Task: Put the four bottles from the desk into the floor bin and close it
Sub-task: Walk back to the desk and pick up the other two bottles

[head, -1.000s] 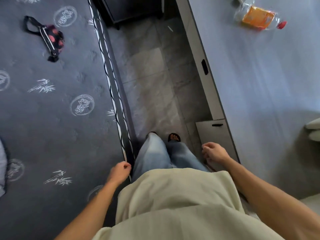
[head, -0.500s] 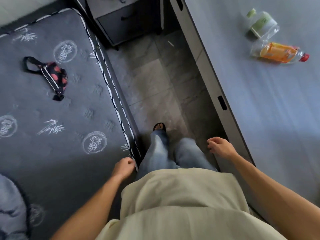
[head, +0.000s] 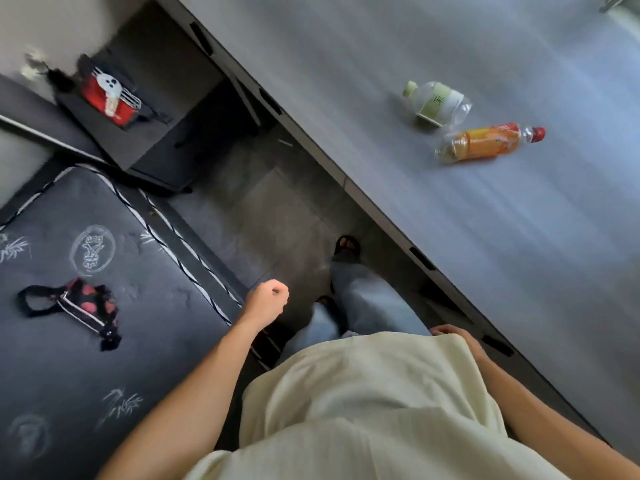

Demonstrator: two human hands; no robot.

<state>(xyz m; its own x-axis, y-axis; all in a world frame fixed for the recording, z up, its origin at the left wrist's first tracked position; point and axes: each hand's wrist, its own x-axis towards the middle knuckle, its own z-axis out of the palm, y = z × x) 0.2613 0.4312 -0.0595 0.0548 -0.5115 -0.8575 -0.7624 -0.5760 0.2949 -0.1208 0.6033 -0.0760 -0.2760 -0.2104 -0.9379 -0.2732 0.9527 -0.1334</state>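
Note:
Two bottles lie on their sides on the grey desk (head: 433, 237) at the right. One is a clear bottle with a green label and pale green cap (head: 437, 102). Just below it lies a clear bottle with an orange label and red cap (head: 486, 143). My left hand (head: 266, 301) hangs over the floor in a loose fist, holding nothing. My right hand (head: 459, 337) sits low by my hip near the desk's edge, mostly hidden behind my cream shirt. Both hands are far from the bottles. No bin is in view.
A dark mattress (head: 86, 341) with a small black-and-red pouch (head: 83, 308) fills the left. A dark nightstand (head: 149, 133) holding a red item (head: 107, 95) stands at the far end of the tiled aisle (head: 277, 220). My feet stand in that narrow aisle.
The view has swung and advanced along the aisle, so both bottles and the nightstand now show more fully. My left hand rose forward; my right hand dropped back beside my hip.

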